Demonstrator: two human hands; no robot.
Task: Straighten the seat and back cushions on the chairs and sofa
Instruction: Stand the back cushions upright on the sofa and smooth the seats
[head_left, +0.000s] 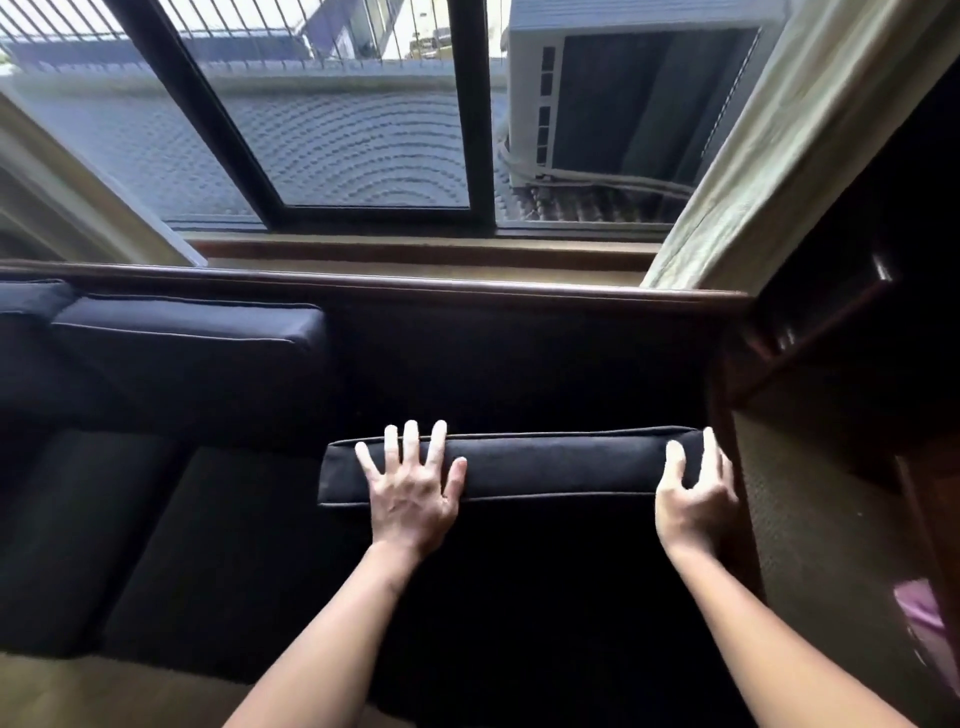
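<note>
A dark navy back cushion (550, 465) with pale piping stands away from the sofa's back, its top edge facing me. My left hand (410, 483) lies flat on its left part with fingers spread over the top. My right hand (693, 491) wraps the cushion's right end, thumb in front and fingers behind. Further left, another back cushion (192, 332) leans upright against the sofa's wooden top rail (467, 283). Dark seat cushions (208, 545) lie below it.
A wooden armrest (810, 332) closes the sofa on the right. Behind the rail is a window with a black frame (475, 130) and a pale green curtain (779, 156). A pink object (922, 608) shows at the right edge.
</note>
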